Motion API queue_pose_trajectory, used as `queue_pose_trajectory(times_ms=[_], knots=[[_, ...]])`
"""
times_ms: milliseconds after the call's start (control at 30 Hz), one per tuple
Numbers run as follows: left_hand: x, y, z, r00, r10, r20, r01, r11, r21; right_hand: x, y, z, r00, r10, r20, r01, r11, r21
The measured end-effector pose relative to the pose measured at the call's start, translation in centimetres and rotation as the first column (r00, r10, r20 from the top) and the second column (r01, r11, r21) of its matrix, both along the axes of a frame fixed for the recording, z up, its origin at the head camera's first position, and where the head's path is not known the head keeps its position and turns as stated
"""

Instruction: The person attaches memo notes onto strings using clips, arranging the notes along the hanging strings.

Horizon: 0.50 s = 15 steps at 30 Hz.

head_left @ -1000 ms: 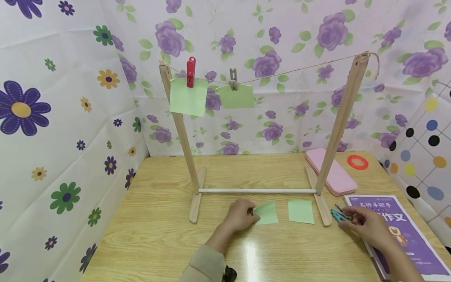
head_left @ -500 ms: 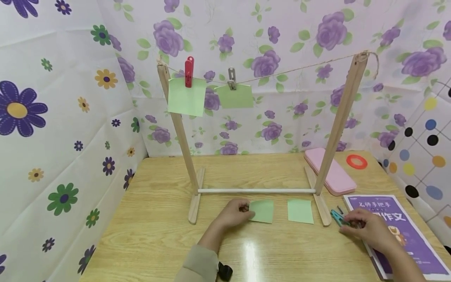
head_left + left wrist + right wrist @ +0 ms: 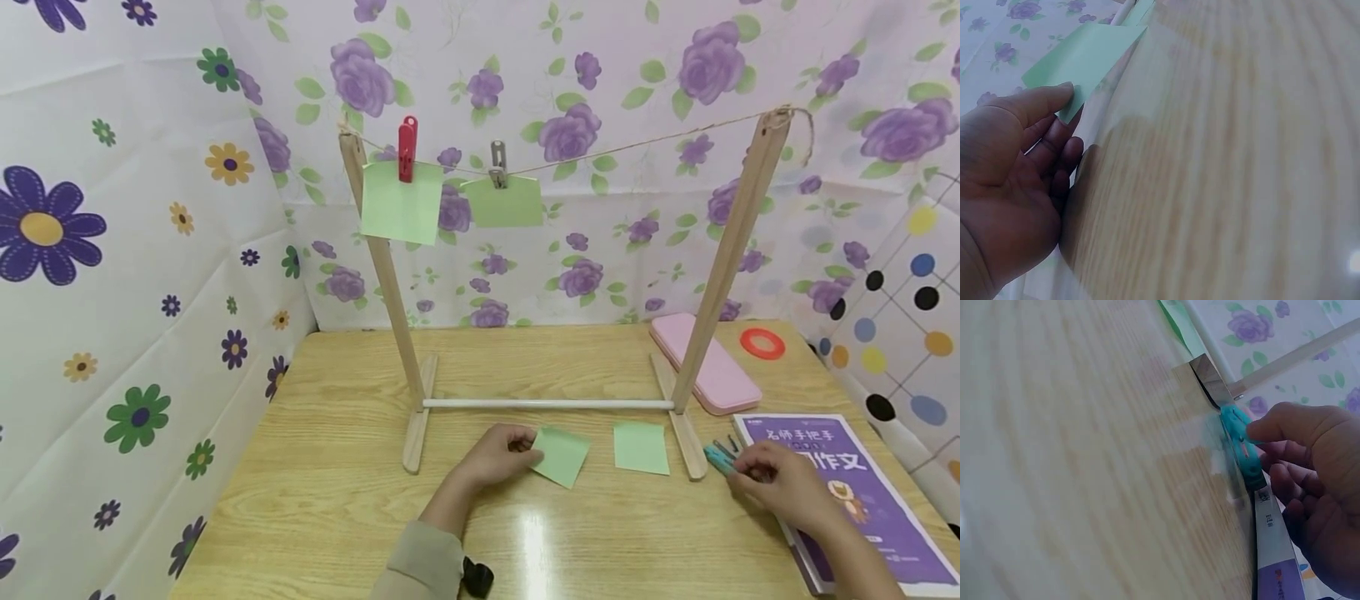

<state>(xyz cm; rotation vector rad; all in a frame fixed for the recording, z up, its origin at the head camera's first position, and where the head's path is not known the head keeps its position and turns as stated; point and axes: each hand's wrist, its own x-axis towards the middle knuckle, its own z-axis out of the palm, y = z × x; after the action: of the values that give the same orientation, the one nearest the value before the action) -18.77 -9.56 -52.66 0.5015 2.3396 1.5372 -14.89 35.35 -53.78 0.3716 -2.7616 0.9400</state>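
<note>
My left hand [image 3: 495, 456] pinches the near-left edge of a green sticky note [image 3: 561, 457] between thumb and fingers. In the left wrist view the thumb lies on that note [image 3: 1085, 59], which tilts up off the wooden table. Another green note [image 3: 641, 448] lies flat to its right. My right hand [image 3: 783, 485] is beside the purple book, thumb and forefinger pinching the end of a teal clothespin [image 3: 718, 458]. Seen from the right wrist, the thumb overlaps the clothespin [image 3: 1242, 450]; the other fingers curl behind it. A small dark clip [image 3: 732, 443] lies just beyond.
A wooden rack with a white crossbar [image 3: 547, 404] stands behind the notes. Its twine [image 3: 645, 145] carries two green notes, under a red clothespin [image 3: 407, 150] and a metal clip [image 3: 498, 164]. A pink case [image 3: 705, 362], orange ring [image 3: 762, 343] and purple book [image 3: 877, 500] are right.
My left hand has drawn slightly left with its note, which has turned and now sits at a slant. My right hand stays near the book, its fingers shifting a little on the teal clothespin.
</note>
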Motion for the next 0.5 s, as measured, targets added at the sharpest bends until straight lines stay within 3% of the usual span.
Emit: queue_pose_trajectory(times_ms=[333, 500], knots=[[0.03, -0.01, -0.28, 1.0, 0.011, -0.02, -0.011, 1.0, 0.007, 0.11, 0.5, 0.32, 0.985, -0.132, 0.115, 0.15, 0.975, -0.161], [0.2, -0.05, -0.09, 0.999, -0.004, -0.033, 0.005, 0.999, 0.039, 0.35, 0.43, 0.58, 0.964, -0.191, 0.184, 0.239, 0.924, -0.298]])
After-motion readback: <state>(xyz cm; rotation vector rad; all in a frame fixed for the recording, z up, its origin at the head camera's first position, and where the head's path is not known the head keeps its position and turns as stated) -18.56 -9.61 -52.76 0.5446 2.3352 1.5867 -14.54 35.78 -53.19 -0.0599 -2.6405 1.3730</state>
